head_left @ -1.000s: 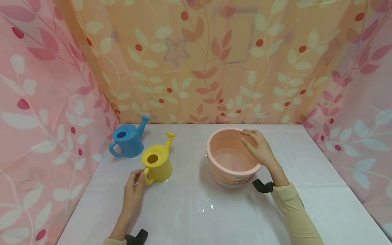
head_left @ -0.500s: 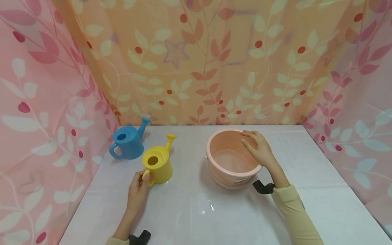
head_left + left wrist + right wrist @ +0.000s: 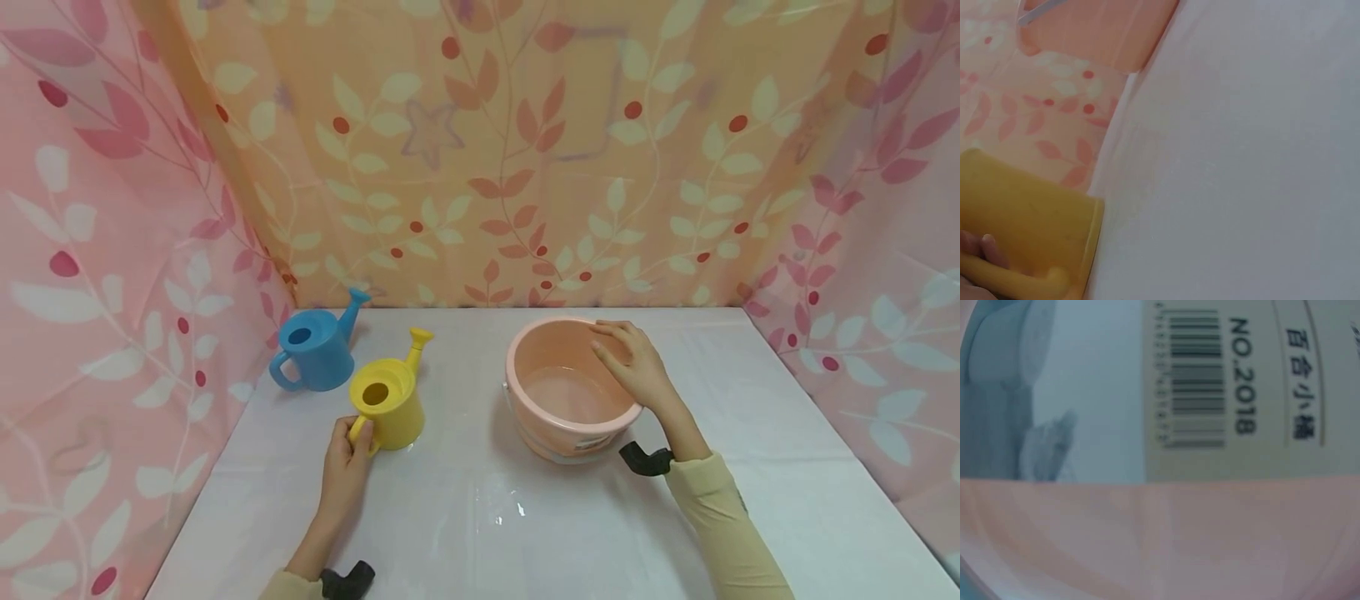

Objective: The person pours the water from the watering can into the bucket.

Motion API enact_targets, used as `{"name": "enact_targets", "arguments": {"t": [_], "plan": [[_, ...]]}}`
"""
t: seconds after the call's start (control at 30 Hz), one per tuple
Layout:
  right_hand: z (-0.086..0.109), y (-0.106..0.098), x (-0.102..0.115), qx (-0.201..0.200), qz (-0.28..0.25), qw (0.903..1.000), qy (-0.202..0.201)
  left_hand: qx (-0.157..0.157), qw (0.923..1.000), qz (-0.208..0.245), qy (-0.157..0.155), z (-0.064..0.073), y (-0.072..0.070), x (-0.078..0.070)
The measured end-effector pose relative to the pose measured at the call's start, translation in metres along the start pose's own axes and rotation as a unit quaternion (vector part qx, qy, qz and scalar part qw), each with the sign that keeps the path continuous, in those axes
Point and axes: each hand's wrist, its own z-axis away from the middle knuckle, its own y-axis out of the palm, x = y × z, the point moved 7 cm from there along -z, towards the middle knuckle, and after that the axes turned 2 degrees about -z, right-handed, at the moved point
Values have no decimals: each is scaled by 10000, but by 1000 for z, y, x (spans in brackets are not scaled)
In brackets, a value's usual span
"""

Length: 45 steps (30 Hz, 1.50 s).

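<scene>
A yellow watering can point(image 3: 397, 412) stands on the table left of centre. My left hand point(image 3: 347, 467) grips its handle, with the thumb over the handle's near side. In the left wrist view, fingers point(image 3: 992, 250) show between the can's yellow wall point(image 3: 1029, 206) and the handle point(image 3: 1016, 281). A pink bucket point(image 3: 543, 408) stands right of centre. My right hand point(image 3: 637, 362) holds its right rim, the thumb reaching inside and the other fingers along the top edge. A printed barcode label point(image 3: 1194, 381) on pink plastic fills much of the right wrist view.
A blue watering can point(image 3: 322, 362) stands behind and left of the yellow one. Small wet-looking glints point(image 3: 510, 508) lie on the white tabletop point(image 3: 465, 542) at the front. Patterned cloth point(image 3: 420, 192) hangs behind and on both sides.
My left hand has moved slightly up and right, from touching the yellow can's handle to gripping it. The right hand and bucket stay in place.
</scene>
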Motion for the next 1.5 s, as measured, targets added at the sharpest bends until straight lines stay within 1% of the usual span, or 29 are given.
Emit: {"name": "enact_targets", "arguments": {"t": [0.07,0.13,0.23,0.33,0.4,0.47,0.53,0.57,0.63,0.67,0.83,1.03,1.23,1.5], "plan": [[0,-1,0,-11,-4,10000,-14,-63,10000,-35,53,-1,2,3],[-1,-1,0,-8,-3,10000,-16,-135,9998,-87,99,-2,3,9],[-1,0,-1,2,-23,10000,-19,-330,9993,-86,161,-5,4,20],[-1,0,-2,-15,-22,10000,-73,-454,9985,-9,291,-6,3,22],[-1,0,-2,-51,-20,9999,-112,-499,9982,90,314,-4,1,14],[0,0,-1,-66,-20,9999,-132,-569,9978,172,308,-5,-1,14],[-1,1,0,-39,-23,9999,-110,-707,9968,175,319,-7,-3,14],[-1,1,0,-31,-25,9999,-100,-771,9963,181,342,-8,-4,15],[-2,1,1,-15,-22,10000,-83,-870,9953,219,354,-14,-4,24],[-2,1,1,-10,-8,10000,-80,-892,9950,254,365,-16,-4,25],[0,0,0,-6,-13,10000,-73,-893,9942,517,290,-22,-5,28],[3,0,-1,31,-3,10000,-10,-838,9932,782,208,-27,-4,32],[4,0,1,-22,-14,10000,-26,-776,9901,1133,285,-29,-4,31],[3,-1,1,5,27,10000,-40,-710,9897,1170,427,-29,-2,25]]}}
